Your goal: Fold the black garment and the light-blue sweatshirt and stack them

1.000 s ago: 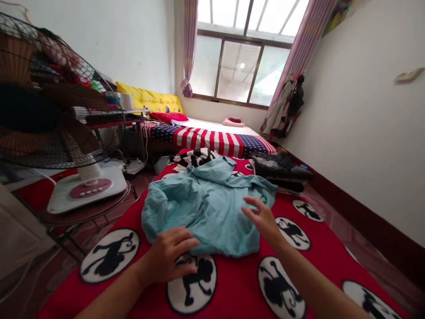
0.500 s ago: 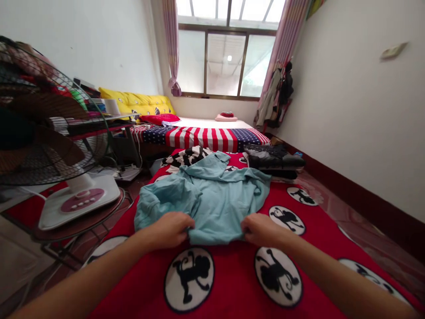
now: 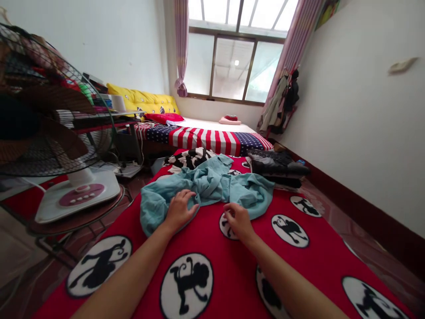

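We see the left hand (image 3: 181,210) half open, no cloth visibly gripped, over the near left part of the blue garment (image 3: 212,182), thus closer to it than our loosely curled, seemingly empty right hand (image 3: 237,220) by its near edge. The garment stretches crosswise ahead of us on the red blanket (image 3: 232,279).

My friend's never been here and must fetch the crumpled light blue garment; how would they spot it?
Start at the red cloth printed with white circles holding black monkeys. Across its far half lies the light blue fabric garment. It is plain, unlike the black-and-white patterned cloth behind it, and loosely bunched, unlike the dark stacked clothes behind its right end.
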Tool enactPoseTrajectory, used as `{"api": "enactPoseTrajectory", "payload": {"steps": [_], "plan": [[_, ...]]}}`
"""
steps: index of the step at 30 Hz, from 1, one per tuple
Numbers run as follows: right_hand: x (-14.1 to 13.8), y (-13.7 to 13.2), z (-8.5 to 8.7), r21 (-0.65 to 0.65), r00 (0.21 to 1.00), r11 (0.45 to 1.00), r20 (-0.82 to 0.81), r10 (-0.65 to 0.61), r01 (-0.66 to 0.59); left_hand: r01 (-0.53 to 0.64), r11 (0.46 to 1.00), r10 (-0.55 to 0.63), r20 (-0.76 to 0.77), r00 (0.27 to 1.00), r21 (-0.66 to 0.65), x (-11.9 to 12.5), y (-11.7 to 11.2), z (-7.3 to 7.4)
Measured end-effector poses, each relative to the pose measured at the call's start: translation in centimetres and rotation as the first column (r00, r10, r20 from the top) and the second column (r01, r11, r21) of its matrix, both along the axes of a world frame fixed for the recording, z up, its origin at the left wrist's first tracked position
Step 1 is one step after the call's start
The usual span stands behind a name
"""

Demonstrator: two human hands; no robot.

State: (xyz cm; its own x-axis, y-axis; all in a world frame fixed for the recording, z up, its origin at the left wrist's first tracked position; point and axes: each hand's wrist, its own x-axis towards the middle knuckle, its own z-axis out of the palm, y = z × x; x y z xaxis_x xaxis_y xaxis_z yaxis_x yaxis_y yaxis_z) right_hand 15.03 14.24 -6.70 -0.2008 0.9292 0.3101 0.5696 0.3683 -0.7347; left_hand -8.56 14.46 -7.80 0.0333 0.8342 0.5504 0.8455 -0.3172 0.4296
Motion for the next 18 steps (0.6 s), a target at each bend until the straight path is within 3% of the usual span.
{"api": "enactPoseTrajectory", "payload": {"steps": [3,8,14,18], "plan": [[-2.4,0.6,-1.0,-0.192,0.998,0.980,0.020,-0.053,0.056,-0.035,0.999,0.036,0.020,0.999,-0.042,-0.4,-0.5,-1.4],[-6.7,4.3,-1.0,-0.385,0.989,0.915,-0.028,-0.147,0.125,0.003,1.000,-0.004,0.080,0.997,0.005,-0.7,-0.1,-1.3],[-9.8,5.9,-2.1,-0.434,0.902,0.863,-0.210,-0.377,0.260,0.071,0.996,-0.080,0.199,0.977,0.052,-0.8,-0.4,-1.6],[-9.8,5.2,-1.4,-0.415,0.822,0.895,-0.444,-0.357,0.164,0.031,0.999,-0.039,0.232,0.972,0.037,-1.2,-0.1,-1.8]]}}
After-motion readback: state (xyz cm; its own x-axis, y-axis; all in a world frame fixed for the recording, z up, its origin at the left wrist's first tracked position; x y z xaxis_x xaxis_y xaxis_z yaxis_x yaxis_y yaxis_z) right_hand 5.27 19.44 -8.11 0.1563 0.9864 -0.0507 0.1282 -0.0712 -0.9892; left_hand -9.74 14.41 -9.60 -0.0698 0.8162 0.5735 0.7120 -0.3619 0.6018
